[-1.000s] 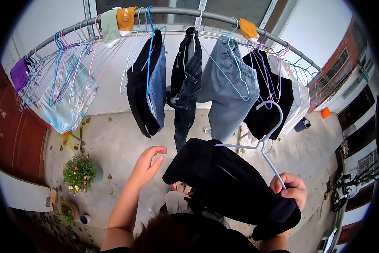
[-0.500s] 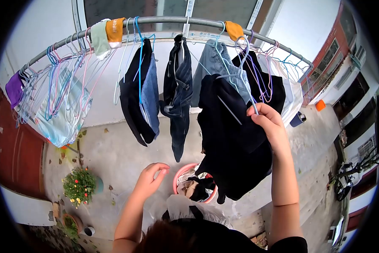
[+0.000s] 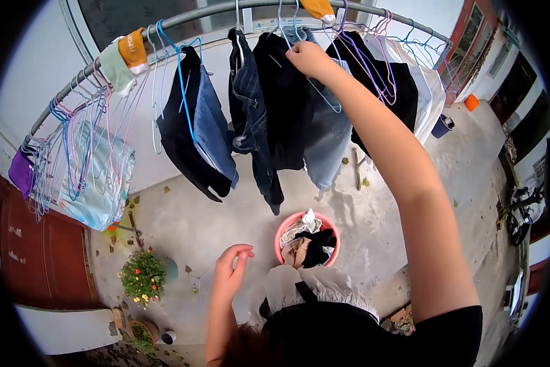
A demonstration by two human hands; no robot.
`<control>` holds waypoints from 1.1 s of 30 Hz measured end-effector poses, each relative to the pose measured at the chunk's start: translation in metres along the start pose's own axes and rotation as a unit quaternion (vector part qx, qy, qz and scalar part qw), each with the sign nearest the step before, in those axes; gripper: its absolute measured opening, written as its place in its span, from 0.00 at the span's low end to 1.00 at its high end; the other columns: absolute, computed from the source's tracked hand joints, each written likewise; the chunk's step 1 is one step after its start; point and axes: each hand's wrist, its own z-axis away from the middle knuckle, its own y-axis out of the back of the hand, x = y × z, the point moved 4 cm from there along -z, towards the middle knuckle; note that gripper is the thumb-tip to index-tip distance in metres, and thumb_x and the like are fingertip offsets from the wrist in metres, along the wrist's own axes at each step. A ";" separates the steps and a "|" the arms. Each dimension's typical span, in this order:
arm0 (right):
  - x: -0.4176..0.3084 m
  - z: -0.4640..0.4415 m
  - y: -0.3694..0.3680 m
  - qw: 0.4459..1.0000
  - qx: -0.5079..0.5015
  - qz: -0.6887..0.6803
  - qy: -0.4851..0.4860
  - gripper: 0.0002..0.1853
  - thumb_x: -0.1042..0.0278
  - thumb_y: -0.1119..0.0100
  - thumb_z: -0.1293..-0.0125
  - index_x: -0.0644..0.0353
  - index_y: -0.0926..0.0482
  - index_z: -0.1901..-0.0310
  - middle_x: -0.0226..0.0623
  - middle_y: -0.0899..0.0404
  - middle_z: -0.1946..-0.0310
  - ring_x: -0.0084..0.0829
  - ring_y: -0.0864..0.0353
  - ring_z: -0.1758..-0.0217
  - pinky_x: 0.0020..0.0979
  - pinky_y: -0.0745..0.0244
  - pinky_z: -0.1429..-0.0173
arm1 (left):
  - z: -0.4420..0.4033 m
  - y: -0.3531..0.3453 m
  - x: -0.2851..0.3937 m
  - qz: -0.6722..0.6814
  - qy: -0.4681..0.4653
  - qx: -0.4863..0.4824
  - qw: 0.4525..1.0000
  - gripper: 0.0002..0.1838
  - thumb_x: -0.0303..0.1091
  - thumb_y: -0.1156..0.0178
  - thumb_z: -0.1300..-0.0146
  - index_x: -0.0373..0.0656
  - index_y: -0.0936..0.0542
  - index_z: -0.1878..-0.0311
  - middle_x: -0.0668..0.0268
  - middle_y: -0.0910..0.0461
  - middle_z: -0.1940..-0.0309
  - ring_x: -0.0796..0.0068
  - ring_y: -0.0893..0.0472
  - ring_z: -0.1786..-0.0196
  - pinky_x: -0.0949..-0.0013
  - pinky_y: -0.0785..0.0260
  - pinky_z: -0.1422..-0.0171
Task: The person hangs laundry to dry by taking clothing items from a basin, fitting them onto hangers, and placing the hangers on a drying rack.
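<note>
My right hand (image 3: 309, 59) is raised to the rail (image 3: 192, 16), its fingers closed on a pale blue hanger (image 3: 280, 23) at the shoulder of a black garment (image 3: 281, 104). The hanger's hook reaches up to the rail; whether it bears the weight cannot be told. Dark jeans (image 3: 250, 104) hang just left of the garment, and light blue jeans (image 3: 327, 140) hang just right of it, partly behind. My left hand (image 3: 231, 269) is low, empty, with its fingers loosely bent and apart from the thumb. Right of it stands a pink basin (image 3: 278, 235) with crumpled clothes.
Bare hangers (image 3: 73, 140) crowd the rail's left end. A black garment with blue jeans (image 3: 210, 122) hangs left of centre, white clothing (image 3: 428, 92) at right. A flowering plant (image 3: 141, 275) and a loose hanger (image 3: 204, 287) are on the ground at left.
My right hand has lifted the black garment on its hanger up and left to the rail, between the dark and light jeans. My left hand stays low and empty.
</note>
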 end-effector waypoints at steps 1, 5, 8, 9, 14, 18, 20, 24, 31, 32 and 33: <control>0.005 0.009 -0.007 0.999 -0.028 -0.015 -0.019 0.20 0.55 0.48 0.39 0.68 0.20 0.63 0.53 0.19 0.71 0.47 0.18 0.61 0.40 0.23 0.54 | 0.001 -0.002 -0.002 -0.002 0.003 -0.004 1.000 0.09 0.29 0.51 0.33 0.35 0.23 0.58 0.63 0.19 0.68 0.74 0.22 0.61 0.72 0.32 0.51; 0.038 0.063 -0.020 0.990 0.112 0.030 0.086 0.24 0.52 0.44 0.38 0.61 0.26 0.46 0.49 0.28 0.49 0.43 0.22 0.50 0.37 0.25 0.48 | 0.002 -0.012 -0.012 -0.010 0.033 -0.026 0.999 0.10 0.29 0.52 0.32 0.34 0.23 0.58 0.63 0.19 0.68 0.76 0.22 0.61 0.73 0.33 0.50; 0.039 0.154 -0.003 0.981 0.120 -0.119 0.100 0.18 0.64 0.45 0.37 0.61 0.26 0.47 0.42 0.28 0.52 0.33 0.21 0.55 0.30 0.25 0.56 | -0.003 -0.030 -0.023 -0.027 0.075 -0.062 0.995 0.10 0.29 0.52 0.32 0.35 0.23 0.57 0.63 0.19 0.68 0.76 0.22 0.62 0.73 0.33 0.50; 0.051 0.179 -0.002 0.975 0.127 -0.151 0.098 0.16 0.68 0.45 0.38 0.61 0.26 0.48 0.41 0.28 0.53 0.30 0.21 0.56 0.28 0.25 0.59 | -0.006 -0.039 -0.028 -0.033 0.084 -0.083 0.992 0.10 0.29 0.52 0.32 0.35 0.23 0.57 0.64 0.19 0.68 0.77 0.22 0.62 0.73 0.33 0.50; 0.158 0.293 -0.045 0.953 0.071 -0.265 -0.131 0.14 0.78 0.52 0.39 0.62 0.25 0.51 0.34 0.24 0.63 0.23 0.24 0.64 0.25 0.26 0.64 | -0.018 -0.096 -0.074 -0.033 0.122 -0.197 0.972 0.10 0.32 0.50 0.31 0.36 0.23 0.56 0.63 0.19 0.68 0.76 0.21 0.63 0.73 0.32 0.55; 0.272 0.381 -0.117 0.933 0.026 -0.202 -0.298 0.13 0.76 0.51 0.38 0.62 0.25 0.52 0.37 0.21 0.68 0.27 0.21 0.68 0.28 0.25 0.62 | -0.018 -0.150 -0.134 -0.062 0.219 -0.293 0.929 0.11 0.34 0.49 0.32 0.37 0.23 0.56 0.62 0.19 0.67 0.75 0.21 0.63 0.72 0.31 0.56; 0.313 0.422 -0.150 0.920 -0.008 -0.165 -0.354 0.12 0.74 0.50 0.38 0.62 0.25 0.53 0.38 0.21 0.69 0.28 0.20 0.69 0.29 0.25 0.62 | -0.013 -0.175 -0.180 -0.079 0.253 -0.335 0.904 0.12 0.35 0.50 0.31 0.37 0.24 0.55 0.64 0.20 0.65 0.77 0.21 0.62 0.73 0.32 0.55; 0.403 0.511 -0.246 0.874 -0.052 -0.139 -0.462 0.11 0.72 0.48 0.42 0.62 0.22 0.58 0.47 0.19 0.66 0.44 0.19 0.63 0.37 0.25 0.57 | -0.004 -0.239 -0.293 -0.142 0.340 -0.406 0.836 0.13 0.38 0.49 0.31 0.38 0.25 0.53 0.64 0.20 0.62 0.77 0.21 0.60 0.72 0.31 0.55; 0.507 0.553 -0.396 0.880 -0.132 -0.121 -0.441 0.11 0.71 0.45 0.44 0.62 0.21 0.59 0.46 0.21 0.60 0.47 0.21 0.56 0.40 0.26 0.52 | 0.011 -0.326 -0.474 -0.056 0.502 -0.303 0.808 0.14 0.42 0.48 0.33 0.43 0.25 0.52 0.61 0.20 0.66 0.73 0.20 0.62 0.73 0.28 0.62; 0.523 0.553 -0.421 0.859 -0.146 -0.150 -0.468 0.12 0.70 0.44 0.45 0.61 0.22 0.59 0.46 0.22 0.57 0.48 0.23 0.53 0.40 0.27 0.49 | 0.026 -0.334 -0.528 -0.051 0.541 -0.283 0.790 0.14 0.42 0.48 0.33 0.44 0.25 0.51 0.61 0.21 0.65 0.72 0.20 0.63 0.73 0.27 0.63; 0.537 0.550 -0.442 0.866 -0.141 -0.144 -0.457 0.14 0.71 0.44 0.45 0.61 0.23 0.56 0.48 0.23 0.55 0.47 0.23 0.51 0.39 0.27 0.47 | 0.046 -0.343 -0.592 -0.045 0.579 -0.265 0.770 0.14 0.43 0.47 0.33 0.45 0.26 0.51 0.61 0.21 0.65 0.72 0.19 0.63 0.73 0.27 0.64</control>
